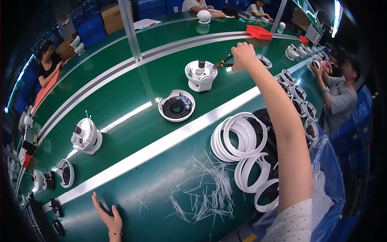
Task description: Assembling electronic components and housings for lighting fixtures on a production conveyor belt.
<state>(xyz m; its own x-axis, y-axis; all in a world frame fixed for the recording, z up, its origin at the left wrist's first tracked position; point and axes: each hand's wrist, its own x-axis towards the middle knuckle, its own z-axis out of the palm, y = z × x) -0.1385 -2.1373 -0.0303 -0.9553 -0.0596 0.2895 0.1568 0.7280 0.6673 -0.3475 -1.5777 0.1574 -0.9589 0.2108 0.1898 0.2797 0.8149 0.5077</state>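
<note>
My right hand is stretched far out over the green belt, closed round the handles of black-and-yellow cutting pliers. The pliers' jaws are at the right rim of a white camera housing, open on top with a black lens part inside. Whether the jaws touch anything is too small to tell. Nearer to me on the belt lies a round white cover with a black inside and a bundle of wires. My left hand, fingers spread and holding nothing, hovers over the near bench edge at the lower left.
Thin white offcut strips are scattered on the bench. White rings are stacked beside my right arm. Another camera housing and white cover stand left on the belt. A red tray sits beyond. Co-workers sit around the line.
</note>
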